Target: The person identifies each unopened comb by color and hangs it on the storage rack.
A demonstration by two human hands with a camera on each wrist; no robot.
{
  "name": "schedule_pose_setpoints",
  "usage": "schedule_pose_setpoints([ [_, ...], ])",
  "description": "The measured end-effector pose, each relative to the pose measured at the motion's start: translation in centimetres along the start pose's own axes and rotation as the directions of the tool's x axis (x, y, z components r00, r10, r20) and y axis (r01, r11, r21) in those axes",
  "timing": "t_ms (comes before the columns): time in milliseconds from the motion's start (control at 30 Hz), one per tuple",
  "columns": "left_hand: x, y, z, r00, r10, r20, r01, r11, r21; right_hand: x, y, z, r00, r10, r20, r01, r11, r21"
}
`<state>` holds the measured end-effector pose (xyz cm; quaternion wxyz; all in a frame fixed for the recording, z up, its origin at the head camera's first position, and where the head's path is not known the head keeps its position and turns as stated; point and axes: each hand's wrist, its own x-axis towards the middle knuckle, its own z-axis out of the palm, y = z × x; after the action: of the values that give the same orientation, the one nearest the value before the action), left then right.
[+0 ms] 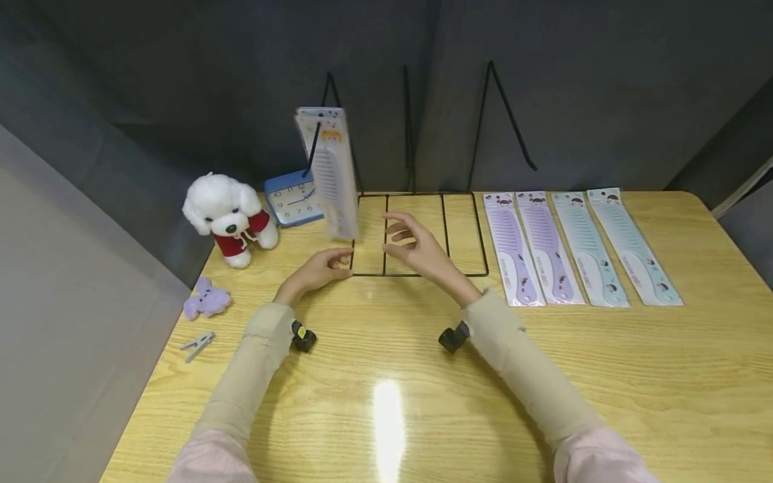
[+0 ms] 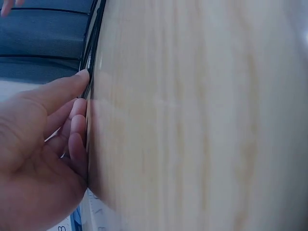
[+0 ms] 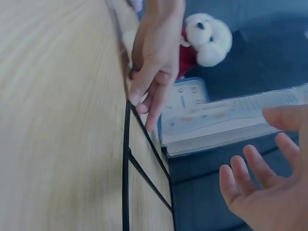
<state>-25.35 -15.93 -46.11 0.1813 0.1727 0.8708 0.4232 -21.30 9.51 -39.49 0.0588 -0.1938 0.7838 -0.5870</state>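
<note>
Dark cloth (image 1: 368, 40) backs the wooden table (image 1: 374, 342), where the left hand (image 1: 317, 271) grips a rack (image 3: 126, 178), right hand (image 1: 420, 251) relaxed.

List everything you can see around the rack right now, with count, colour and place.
Wire rack: one, black, upright hooks, back of table
Hanging packaged combs: several, exact count unclear, pale front one, left hook
Purple packaged combs: two, right of rack
Green packaged combs: two, beside the purple pair
Clock: one, blue, left of rack
Plush dog: one, white, red top, left of clock
Small plush: one, purple, left table edge
Clothespin: one, grey, nearer than small plush
Table: one, yellowish wood, underneath
Backdrop: dark grey, behind
Wrist cameras: two, black, one per wrist
Sleeves: two, beige and pink
Left hand: one, rack's front left corner
Right hand: one, above rack base
</note>
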Motion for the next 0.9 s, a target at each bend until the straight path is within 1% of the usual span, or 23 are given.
schedule_pose_setpoints([
  [100, 0.0, -0.1, 0.0, 1.0, 0.022, 0.004, -0.022, 1.0, -0.018, -2.0, 0.0, -1.3, 0.998, 0.03, -0.051, -0.03, 1.0, 0.0],
  [200, 0.0, -0.4, -0.2, 0.998, 0.068, 0.007, -0.068, 0.997, -0.047, -3.9, 0.4, -3.1, 0.994, 0.061, -0.092, -0.064, 0.997, -0.034],
  [233, 0.3, -1.2, -0.1, 0.994, 0.106, 0.01, -0.105, 0.992, -0.068, -4.6, 0.6, -3.9, 0.992, 0.071, -0.107, -0.077, 0.996, -0.052],
  [300, 0.3, -1.4, -0.2, 0.992, 0.125, 0.012, -0.123, 0.989, -0.079, -6.0, 1.2, -5.5, 0.986, 0.085, -0.143, -0.099, 0.991, -0.094],
  [333, 0.3, -1.4, -0.2, 0.992, 0.128, 0.012, -0.126, 0.989, -0.078, -6.6, 1.5, -6.3, 0.983, 0.085, -0.164, -0.106, 0.987, -0.121],
  [433, 0.4, -1.4, -0.1, 0.995, 0.104, 0.005, -0.104, 0.993, -0.06, -8.7, 2.5, -9.1, 0.969, 0.066, -0.237, -0.115, 0.974, -0.197],
  [467, 0.0, -0.5, -0.1, 0.998, 0.07, 0.001, -0.07, 0.997, -0.037, -9.3, 2.9, -10.0, 0.963, 0.063, -0.262, -0.122, 0.968, -0.218],
  [500, 0.1, -0.4, -0.1, 0.998, 0.059, -0.001, -0.059, 0.998, -0.029, -10.0, 3.2, -11.0, 0.957, 0.064, -0.284, -0.137, 0.96, -0.246],
  [567, 0.0, -0.2, 0.0, 0.999, 0.049, -0.008, -0.049, 0.999, -0.018, -11.3, 4.0, -13.1, 0.941, 0.079, -0.329, -0.177, 0.943, -0.283],
  [667, -0.1, 0.1, 0.2, 0.999, 0.046, -0.011, -0.046, 0.999, -0.02, -13.0, 5.7, -16.5, 0.911, 0.134, -0.391, -0.267, 0.913, -0.309],
  [733, -0.2, 0.1, 0.2, 0.999, 0.045, -0.014, -0.046, 0.999, -0.027, -14.0, 7.7, -19.1, 0.881, 0.158, -0.446, -0.319, 0.895, -0.312],
  [833, -0.2, 0.2, 0.2, 0.999, 0.032, -0.014, -0.033, 0.999, -0.021, -15.3, 10.8, -23.0, 0.829, 0.181, -0.53, -0.384, 0.872, -0.303],
  [900, -0.2, 0.1, 0.2, 1.0, 0.018, -0.009, -0.019, 1.0, -0.022, -16.0, 12.2, -25.1, 0.792, 0.189, -0.58, -0.425, 0.853, -0.303],
])
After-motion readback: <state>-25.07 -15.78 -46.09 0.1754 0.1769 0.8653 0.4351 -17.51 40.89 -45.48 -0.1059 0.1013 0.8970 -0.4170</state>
